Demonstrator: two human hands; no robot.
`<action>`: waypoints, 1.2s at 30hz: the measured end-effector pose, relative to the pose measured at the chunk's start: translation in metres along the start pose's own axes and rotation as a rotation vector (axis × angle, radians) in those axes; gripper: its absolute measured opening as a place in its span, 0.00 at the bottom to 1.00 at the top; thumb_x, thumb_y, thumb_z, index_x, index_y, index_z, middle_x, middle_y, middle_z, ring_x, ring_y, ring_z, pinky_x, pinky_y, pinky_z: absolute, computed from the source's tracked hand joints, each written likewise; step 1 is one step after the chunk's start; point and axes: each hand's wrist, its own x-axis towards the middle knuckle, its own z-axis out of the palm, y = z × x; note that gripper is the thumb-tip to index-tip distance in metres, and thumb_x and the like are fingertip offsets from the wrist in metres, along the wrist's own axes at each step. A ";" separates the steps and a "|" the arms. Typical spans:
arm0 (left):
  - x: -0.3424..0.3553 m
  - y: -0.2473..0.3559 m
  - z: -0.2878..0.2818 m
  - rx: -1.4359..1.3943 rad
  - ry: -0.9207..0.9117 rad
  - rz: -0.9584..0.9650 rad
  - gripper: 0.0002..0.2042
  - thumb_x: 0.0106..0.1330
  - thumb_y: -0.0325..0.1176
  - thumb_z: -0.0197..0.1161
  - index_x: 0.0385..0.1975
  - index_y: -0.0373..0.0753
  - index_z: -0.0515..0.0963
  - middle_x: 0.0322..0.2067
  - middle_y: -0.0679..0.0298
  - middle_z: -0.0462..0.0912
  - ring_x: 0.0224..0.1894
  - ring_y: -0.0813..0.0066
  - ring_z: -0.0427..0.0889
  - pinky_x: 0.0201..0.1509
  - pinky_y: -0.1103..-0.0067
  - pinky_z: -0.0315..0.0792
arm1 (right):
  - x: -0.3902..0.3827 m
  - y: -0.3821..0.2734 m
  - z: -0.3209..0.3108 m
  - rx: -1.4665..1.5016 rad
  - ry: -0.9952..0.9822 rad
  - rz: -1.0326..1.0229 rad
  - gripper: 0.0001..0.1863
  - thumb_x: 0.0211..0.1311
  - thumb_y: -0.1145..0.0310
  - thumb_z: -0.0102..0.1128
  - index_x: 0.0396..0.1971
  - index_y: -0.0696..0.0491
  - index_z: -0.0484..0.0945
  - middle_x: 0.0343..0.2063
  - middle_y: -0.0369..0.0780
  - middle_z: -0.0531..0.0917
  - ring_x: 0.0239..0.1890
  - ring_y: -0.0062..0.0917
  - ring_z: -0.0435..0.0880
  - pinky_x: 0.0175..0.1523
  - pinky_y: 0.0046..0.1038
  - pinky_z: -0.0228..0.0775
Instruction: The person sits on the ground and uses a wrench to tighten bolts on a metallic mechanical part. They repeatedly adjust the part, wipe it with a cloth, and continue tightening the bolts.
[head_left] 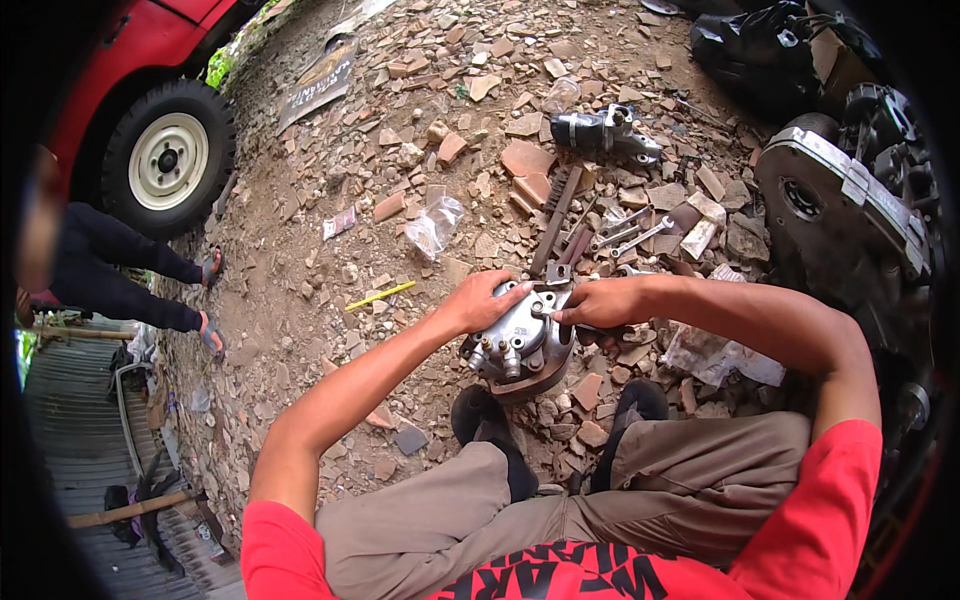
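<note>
A rounded grey metal machine part (521, 332) with bolts and brass-coloured fittings rests on the rubble between my feet. My left hand (488, 303) grips its upper left side, with the thumb stretched across the top. At its upper right, my right hand (604, 303) is closed, fingertips pressed together by the bolts on its edge. Whatever those fingers pinch is too small to make out. Just beyond the part lie a long brush with dark bristles (556, 222) and a combination wrench (643, 236), among other hand tools.
A dark cylindrical motor-like part (606, 136) lies farther off. Large engine parts (815, 205) and a black bag (752, 62) crowd the right. A yellow stick (380, 295) and plastic bag (435, 227) lie left. Another person (125, 255) stands near a red vehicle's wheel (168, 160).
</note>
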 end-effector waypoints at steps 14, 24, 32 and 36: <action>0.003 -0.003 0.009 -0.028 0.088 0.025 0.22 0.73 0.51 0.56 0.43 0.34 0.83 0.32 0.48 0.86 0.35 0.56 0.86 0.44 0.66 0.76 | 0.003 -0.008 0.008 0.146 0.015 0.077 0.26 0.78 0.44 0.45 0.45 0.55 0.74 0.26 0.35 0.70 0.17 0.14 0.64 0.17 0.21 0.59; -0.045 -0.014 0.011 0.018 0.130 0.363 0.44 0.60 0.66 0.63 0.65 0.32 0.67 0.67 0.44 0.65 0.71 0.49 0.64 0.73 0.60 0.57 | 0.001 0.013 -0.011 0.309 -0.066 0.019 0.23 0.80 0.53 0.45 0.49 0.60 0.78 0.22 0.35 0.75 0.15 0.20 0.71 0.20 0.23 0.66; -0.050 0.003 0.006 0.079 0.022 0.259 0.58 0.48 0.71 0.71 0.72 0.34 0.58 0.72 0.42 0.55 0.75 0.44 0.54 0.78 0.54 0.51 | 0.004 0.014 -0.054 -0.031 -0.016 0.000 0.28 0.78 0.45 0.46 0.45 0.57 0.81 0.18 0.30 0.72 0.18 0.16 0.73 0.22 0.22 0.67; -0.054 0.008 0.016 0.116 0.065 0.153 0.62 0.45 0.71 0.73 0.73 0.32 0.54 0.72 0.37 0.51 0.75 0.41 0.54 0.78 0.58 0.52 | 0.013 0.002 -0.049 -0.203 -0.035 0.024 0.32 0.72 0.36 0.49 0.42 0.55 0.81 0.22 0.32 0.76 0.25 0.18 0.75 0.28 0.23 0.69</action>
